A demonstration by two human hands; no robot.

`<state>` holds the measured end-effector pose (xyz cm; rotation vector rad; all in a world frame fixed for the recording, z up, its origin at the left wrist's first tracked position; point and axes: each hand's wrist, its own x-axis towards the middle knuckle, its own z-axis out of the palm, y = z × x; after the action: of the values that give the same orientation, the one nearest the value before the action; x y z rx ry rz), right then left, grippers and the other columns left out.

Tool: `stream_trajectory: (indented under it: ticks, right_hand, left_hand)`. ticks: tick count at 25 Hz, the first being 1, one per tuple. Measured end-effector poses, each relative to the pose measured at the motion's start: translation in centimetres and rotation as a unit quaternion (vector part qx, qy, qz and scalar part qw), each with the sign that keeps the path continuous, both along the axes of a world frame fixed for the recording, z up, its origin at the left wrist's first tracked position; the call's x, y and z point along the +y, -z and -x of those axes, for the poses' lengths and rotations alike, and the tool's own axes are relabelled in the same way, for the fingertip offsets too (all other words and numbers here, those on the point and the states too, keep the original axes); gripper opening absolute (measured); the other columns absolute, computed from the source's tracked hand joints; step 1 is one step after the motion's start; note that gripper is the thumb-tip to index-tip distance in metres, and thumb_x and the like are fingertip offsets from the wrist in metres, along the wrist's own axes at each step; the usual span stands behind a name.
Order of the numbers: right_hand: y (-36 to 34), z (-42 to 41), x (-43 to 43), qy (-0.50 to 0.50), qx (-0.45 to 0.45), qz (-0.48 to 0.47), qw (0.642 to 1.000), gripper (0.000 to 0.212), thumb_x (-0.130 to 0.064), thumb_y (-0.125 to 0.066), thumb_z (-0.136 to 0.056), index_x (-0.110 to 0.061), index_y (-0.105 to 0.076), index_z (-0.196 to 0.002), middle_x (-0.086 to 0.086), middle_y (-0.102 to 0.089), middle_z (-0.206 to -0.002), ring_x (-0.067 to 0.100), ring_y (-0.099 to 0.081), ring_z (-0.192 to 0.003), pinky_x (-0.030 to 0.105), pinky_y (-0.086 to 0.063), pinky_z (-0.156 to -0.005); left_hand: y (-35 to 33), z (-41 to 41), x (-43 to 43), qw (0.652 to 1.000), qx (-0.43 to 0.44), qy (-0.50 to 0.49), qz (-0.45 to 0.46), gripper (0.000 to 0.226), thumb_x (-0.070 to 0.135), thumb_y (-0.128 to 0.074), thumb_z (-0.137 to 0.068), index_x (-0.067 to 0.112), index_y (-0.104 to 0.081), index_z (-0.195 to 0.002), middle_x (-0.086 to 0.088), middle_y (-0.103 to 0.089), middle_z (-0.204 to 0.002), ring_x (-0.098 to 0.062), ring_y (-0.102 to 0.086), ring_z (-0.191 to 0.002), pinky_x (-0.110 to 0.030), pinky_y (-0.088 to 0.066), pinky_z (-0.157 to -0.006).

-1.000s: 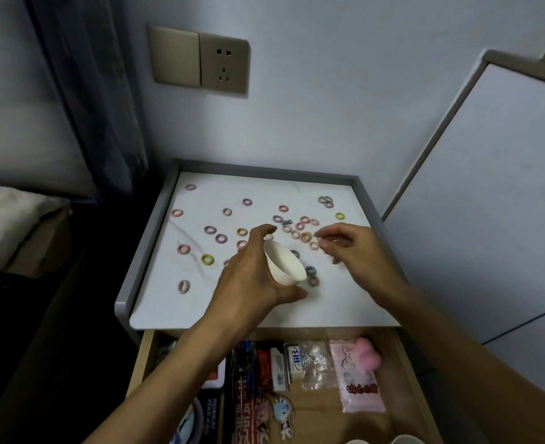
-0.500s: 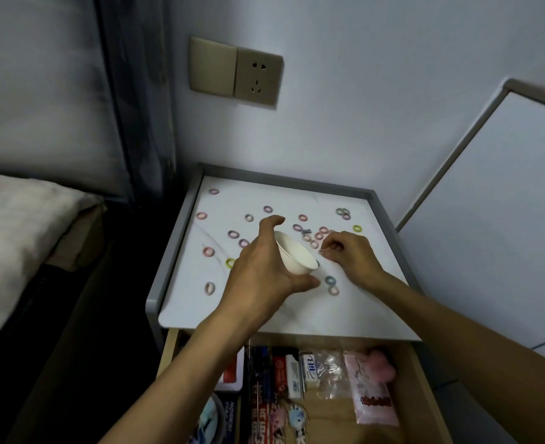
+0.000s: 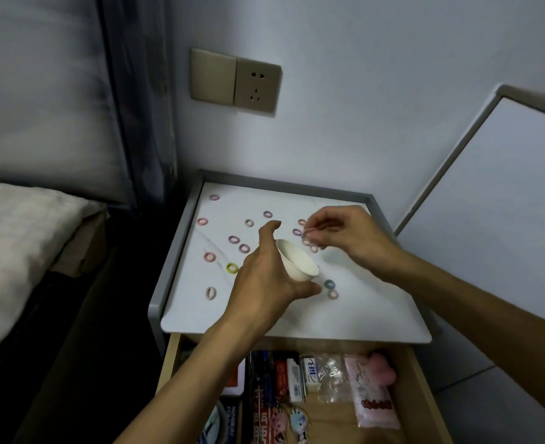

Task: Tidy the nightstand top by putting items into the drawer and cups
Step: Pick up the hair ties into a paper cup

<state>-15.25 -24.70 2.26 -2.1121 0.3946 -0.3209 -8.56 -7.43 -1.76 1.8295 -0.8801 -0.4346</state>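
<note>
Coloured rings (image 3: 233,240): lie scattered flat over the white top of the desk (image 3: 361,315), mostly in its far half, most of them apart from one another.
White cup (image 3: 300,261): tilts over the middle of the desk, mouth turned up and to the right; cannot tell whether it touches the top.
Left grip (image 3: 264,277): clasps the white cup from its left side, thumb raised beside the rim, fingers curled under the base.
Right grip (image 3: 354,235): hovers just beyond the cup's mouth, thumb and forefinger pinched on a small pale ring (image 3: 306,232), blurred.
Yellow-green ring (image 3: 231,268): sits just left of the left grip.
Blue ring (image 3: 329,284): lies just right of the left grip's fingertips, close behind another pale one.
Drawer (image 3: 332,421): stands open below the desk's front edge; holds boxes, clear bags and a pink packet (image 3: 372,398) at its right.
Wall socket (image 3: 257,87): sits on the wall above the desk.
Bed (image 3: 15,251): lies to the left.
</note>
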Motion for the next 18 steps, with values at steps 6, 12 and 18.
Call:
stream_trajectory:
  ticks: [6, 12, 18]
  right_hand:
    - [-2.1, -0.6, 2.3, -0.122, 0.058, 0.059, 0.989, 0.021, -0.001, -0.069, -0.084, -0.012, -0.075, -0.101, -0.002, -0.075, -0.095, 0.010, -0.070, -0.087, 0.024, -0.056, -0.080]
    - [5.1, -2.1, -11.4, 0.236, 0.148, 0.158, 0.947, 0.026, -0.025, -0.067, -0.090, -0.016, -0.066, -0.114, 0.008, -0.067, -0.118, 0.015, -0.064, -0.094, 0.030, -0.052, -0.085]
    - [8.6, -4.9, -17.5, 0.269, 0.168, 0.139, 0.938, 0.043, -0.038, -0.071, -0.085, -0.014, -0.064, -0.120, 0.011, -0.067, -0.117, 0.025, -0.065, -0.090, 0.026, -0.046, -0.079]
  left_hand:
    - [0.1, 0.0, -0.4, 1.000, 0.019, -0.014, 0.017, 0.111, 0.027, -0.090, -0.063, 0.032, -0.018, -0.147, 0.017, -0.057, -0.101, -0.008, -0.058, -0.092, -0.016, -0.046, -0.072]
    - [0.4, -0.7, 0.1, 0.998, 0.021, -0.055, 0.005, 0.108, 0.033, -0.092, -0.060, 0.036, -0.022, -0.143, 0.006, -0.051, -0.122, -0.019, -0.053, -0.108, -0.035, -0.055, -0.086]
    - [1.1, -1.5, -0.5, 0.998, 0.022, -0.059, 0.006, 0.109, 0.032, -0.091, -0.062, 0.036, -0.020, -0.145, 0.007, -0.052, -0.119, -0.019, -0.053, -0.109, -0.032, -0.052, -0.088]
